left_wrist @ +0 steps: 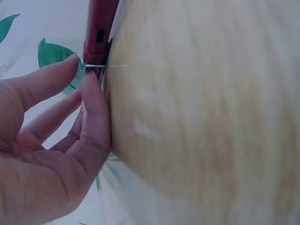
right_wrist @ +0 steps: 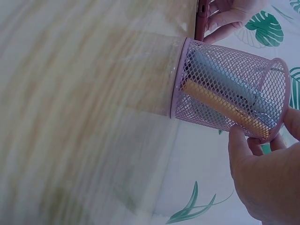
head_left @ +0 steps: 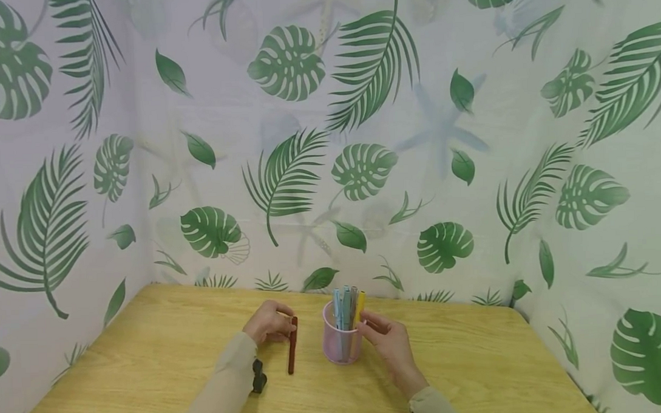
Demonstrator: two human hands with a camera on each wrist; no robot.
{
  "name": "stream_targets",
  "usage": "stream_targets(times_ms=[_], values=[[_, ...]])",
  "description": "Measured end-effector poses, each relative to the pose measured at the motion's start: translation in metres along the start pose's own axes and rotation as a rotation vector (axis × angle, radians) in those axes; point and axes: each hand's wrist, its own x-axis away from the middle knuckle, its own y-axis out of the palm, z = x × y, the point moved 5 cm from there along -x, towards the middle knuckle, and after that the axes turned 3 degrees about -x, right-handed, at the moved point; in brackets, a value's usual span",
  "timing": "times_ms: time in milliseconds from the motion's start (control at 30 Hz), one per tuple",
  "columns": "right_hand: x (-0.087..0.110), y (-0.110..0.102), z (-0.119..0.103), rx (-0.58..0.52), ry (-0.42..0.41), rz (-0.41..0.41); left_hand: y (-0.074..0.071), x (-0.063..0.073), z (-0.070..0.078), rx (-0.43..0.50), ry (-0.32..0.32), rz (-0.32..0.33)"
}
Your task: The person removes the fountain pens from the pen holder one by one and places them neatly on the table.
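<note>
Take the pink mesh cup (head_left: 343, 346) as landmark: upright on the table (head_left: 150, 358), with blue markers (head_left: 345, 306) and a yellow marker (head_left: 360, 304) inside. Log the dark-red pen (head_left: 292, 352) just left of cup, not touching it, long axis lying front to back. Log left hand (head_left: 269, 321) as nearer to pen, pinching its far end. Log right hand (head_left: 392, 347) at cup's right side, thumb against mesh; cannot tell whether gripping. Judge as key relation: pen axis lying, below and left of cup's rim.
</note>
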Motion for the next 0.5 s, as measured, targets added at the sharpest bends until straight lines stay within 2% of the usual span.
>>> stream_targets(times_ms=[200,500], values=[[0.0,0.0,0.0,-0.005,0.0,0.002,-0.005,0.003,0.004,0.012,0.069,0.02],[0.0,-0.001,0.0,-0.008,-0.005,-0.002,-0.008,0.008,0.018,0.05,0.107,0.013]])
